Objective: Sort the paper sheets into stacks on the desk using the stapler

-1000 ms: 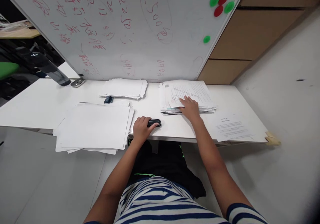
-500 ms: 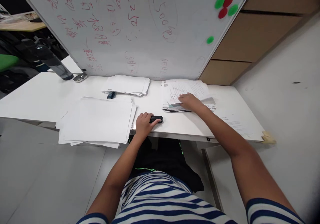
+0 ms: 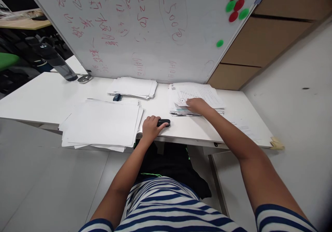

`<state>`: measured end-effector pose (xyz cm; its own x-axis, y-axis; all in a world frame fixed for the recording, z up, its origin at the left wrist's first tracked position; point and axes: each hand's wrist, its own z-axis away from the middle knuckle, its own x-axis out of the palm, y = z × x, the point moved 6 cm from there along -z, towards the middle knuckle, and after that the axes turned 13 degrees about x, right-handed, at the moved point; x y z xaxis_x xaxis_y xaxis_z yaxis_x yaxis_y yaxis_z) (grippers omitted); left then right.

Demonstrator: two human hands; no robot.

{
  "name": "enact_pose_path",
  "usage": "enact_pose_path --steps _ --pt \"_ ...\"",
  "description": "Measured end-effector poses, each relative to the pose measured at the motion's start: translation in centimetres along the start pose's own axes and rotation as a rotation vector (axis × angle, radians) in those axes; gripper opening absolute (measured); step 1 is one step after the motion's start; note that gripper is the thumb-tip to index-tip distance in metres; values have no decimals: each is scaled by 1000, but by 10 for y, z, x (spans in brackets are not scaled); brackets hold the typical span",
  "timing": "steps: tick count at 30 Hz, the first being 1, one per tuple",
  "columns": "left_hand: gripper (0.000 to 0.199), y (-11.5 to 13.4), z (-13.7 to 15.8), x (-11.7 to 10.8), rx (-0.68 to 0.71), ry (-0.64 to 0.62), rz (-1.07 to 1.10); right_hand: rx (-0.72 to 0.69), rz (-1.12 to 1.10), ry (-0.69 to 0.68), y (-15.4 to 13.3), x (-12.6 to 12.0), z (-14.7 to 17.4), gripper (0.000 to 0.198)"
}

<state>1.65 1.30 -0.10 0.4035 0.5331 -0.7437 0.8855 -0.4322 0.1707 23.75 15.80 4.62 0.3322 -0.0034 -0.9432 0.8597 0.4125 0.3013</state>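
Head view: a striped shirt (image 3: 166,214) and bare forearms lie nearest, with the desk (image 3: 189,130) in front of them.
Large pile (image 3: 103,123): blank-faced sheets, loosely squared, overhanging the desk's near edge.
Left hand (image 3: 151,128): just right of the large pile; fingers curled narrow around the left end of a black tool (image 3: 164,122), thumb along its near side, holding it.
Black tool: on the desk near its front edge, between the large pile and the printed stack (image 3: 207,95), right end showing past the thumb.
Loose page (image 3: 242,126): flat near the desk's right end, partly hidden by the right forearm.
Right hand (image 3: 196,105): over the near side of the printed stack, fingers drawn close together, tips touching the top sheet near its slightly raised near-left corner; the thumb is hidden, so whether they pinch it cannot be told.
Printed stack: beyond the black tool and to its right, lower edges uneven.
Small pile (image 3: 135,87): behind the large pile, a dark clip (image 3: 117,97) at its near side.
Mouse (image 3: 84,79): left of the small pile, just beside the bottle (image 3: 63,67), which looks tilted.
Whiteboard (image 3: 197,24): behind the desk, with red handwriting and red and green magnets (image 3: 239,5).
Boxes (image 3: 267,40): brown, stacked at its right.
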Motion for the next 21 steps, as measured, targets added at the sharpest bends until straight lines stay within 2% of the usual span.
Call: enact_pose_path --steps 10,21 --pt "42 1 -1 -2 22 1 -23 -3 -12 -20 2 -3 0 35" --pt "40 2 -1 -3 20 7 -21 -13 -1 17 4 6 -4 33"
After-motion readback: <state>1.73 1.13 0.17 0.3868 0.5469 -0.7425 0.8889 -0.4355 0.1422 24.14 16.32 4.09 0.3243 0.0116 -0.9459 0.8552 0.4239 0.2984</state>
